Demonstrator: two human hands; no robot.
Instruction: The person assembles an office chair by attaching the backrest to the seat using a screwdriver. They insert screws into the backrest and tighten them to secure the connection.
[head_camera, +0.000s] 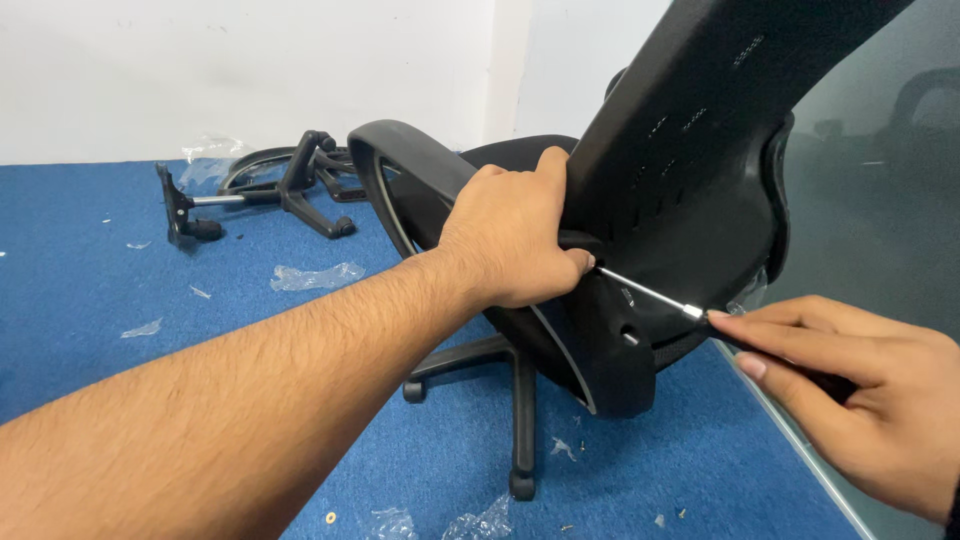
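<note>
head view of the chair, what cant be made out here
- Screwdriver tip, head view: hidden behind the left hand.
- Screwdriver handle: covered by the right hand, so its grip shape is unclear.
- Chair backrest top: cut off by the upper edge.
- Small bits on the blue carpet: too small to identify.

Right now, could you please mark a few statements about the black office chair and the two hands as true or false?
1. The left hand grips the black office chair at its backrest. True.
2. The right hand holds a hammer. False: it holds a slim metal-shafted screwdriver.
3. The floor is red carpet. False: the carpet is blue.
4. Scraps of clear plastic wrapping lie on the carpet. True.
5. Spare black chair parts lie near the white wall. True.
</note>
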